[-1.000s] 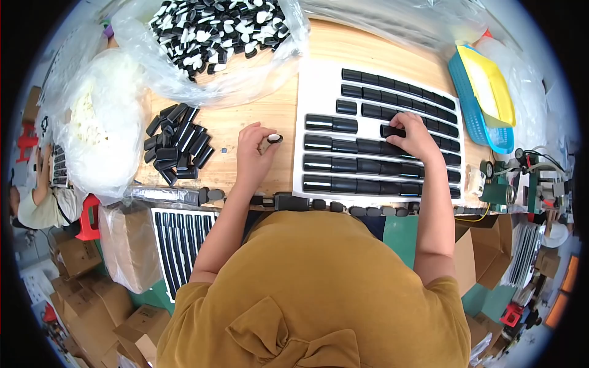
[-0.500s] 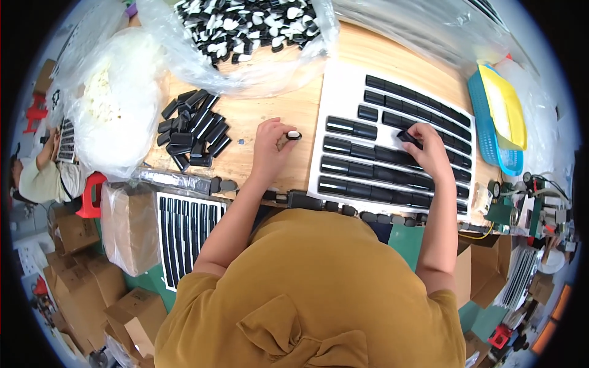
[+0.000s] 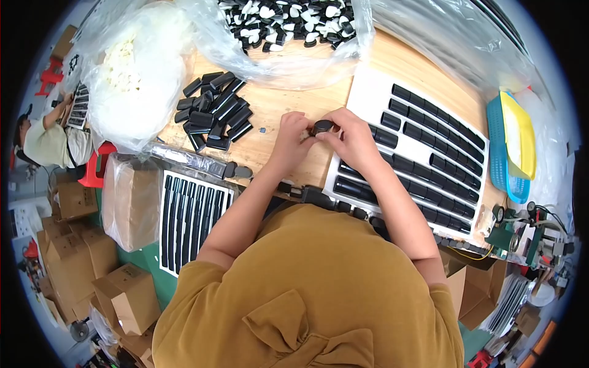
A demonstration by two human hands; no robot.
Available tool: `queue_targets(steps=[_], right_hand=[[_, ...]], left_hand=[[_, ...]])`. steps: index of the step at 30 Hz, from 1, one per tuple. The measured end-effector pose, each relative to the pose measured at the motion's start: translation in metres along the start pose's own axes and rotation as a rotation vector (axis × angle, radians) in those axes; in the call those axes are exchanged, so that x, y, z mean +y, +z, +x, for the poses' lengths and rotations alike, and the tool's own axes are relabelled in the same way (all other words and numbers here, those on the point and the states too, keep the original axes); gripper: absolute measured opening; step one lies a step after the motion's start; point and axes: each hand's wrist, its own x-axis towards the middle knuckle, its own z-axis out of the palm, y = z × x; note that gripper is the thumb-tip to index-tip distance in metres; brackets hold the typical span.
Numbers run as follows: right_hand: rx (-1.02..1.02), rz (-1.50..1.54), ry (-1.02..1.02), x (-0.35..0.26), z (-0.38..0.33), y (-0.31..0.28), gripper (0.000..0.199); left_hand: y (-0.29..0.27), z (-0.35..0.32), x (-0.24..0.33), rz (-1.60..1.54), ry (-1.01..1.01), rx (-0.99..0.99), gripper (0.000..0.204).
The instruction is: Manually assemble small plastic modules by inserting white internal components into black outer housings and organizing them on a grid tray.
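Workbench surface of pale wood (image 3: 288, 110) spans the upper half of the head view, with the person in a mustard-yellow top seated against its near edge. Large clear plastic bags lie along the far side: one holding white pieces (image 3: 132, 67) at the left, one holding mixed black-and-white small parts (image 3: 288, 18) at the centre. White rectangular tray (image 3: 362, 98) sits to the right of the hands and carries rows of long black oblong casings. Blue plastic basket with a yellow tray inside (image 3: 512, 147) stands at the right edge of the bench. Loose pile of black oblong casings (image 3: 215, 110) lies on the wood to the left of the hands. Left hand (image 3: 288, 138) and right hand (image 3: 350, 138) meet above the bench just beside the tray's near-left corner. Both hands pinch one small black rounded cap-like part (image 3: 322, 127) between their fingertips, thumbs and forefingers closed on it from either side; the part is held clear of the wood.
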Motion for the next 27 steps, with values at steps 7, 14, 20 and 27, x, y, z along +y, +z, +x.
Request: queue_targets(steps=[7, 14, 20, 27], right_hand=[[-0.048, -0.197, -0.06, 0.015, 0.004, 0.013, 0.024], [0.019, -0.223, -0.139, 0.024, 0.003, 0.016, 0.023], [0.032, -0.222, -0.179, 0.031, 0.004, 0.018, 0.023], [0.039, -0.186, -0.2, 0.037, 0.008, 0.021, 0.021]], left_hand=[[0.001, 0.0, -0.002, 0.012, -0.01, 0.005, 0.028], [-0.007, 0.004, 0.005, 0.0, -0.035, -0.043, 0.027], [-0.008, 0.061, 0.032, -0.063, 0.022, 0.039, 0.022], [0.031, 0.066, 0.023, 0.161, 0.052, 0.187, 0.028]])
